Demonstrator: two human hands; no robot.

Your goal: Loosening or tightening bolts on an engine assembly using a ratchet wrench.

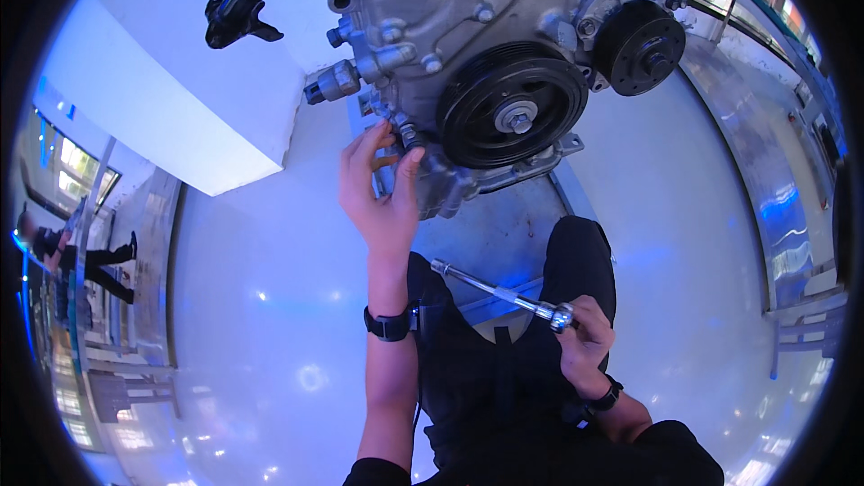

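My left hand [382, 182] reaches up to the lower left side of a grey metal engine [450, 13]. Its thumb and fingers are closed around a small dark-ended fitting [410, 134] on the engine's edge; the fingers partly hide it. Low in front of my lap, my right hand [588, 339] grips a chrome ratchet wrench [562, 316] near its round head. From there a long chrome extension bar [495, 288] points up and to the left, ending apart from the engine. The ratchet's handle is hidden in my palm.
The engine carries a large black crank pulley [513, 106] and a smaller black pulley [639, 49]. A sensor plug [331, 83] juts out on its left. A white pillar [180, 72] stands at left. Metal benches [144, 243] line the sides; another person [90, 261] is far left.
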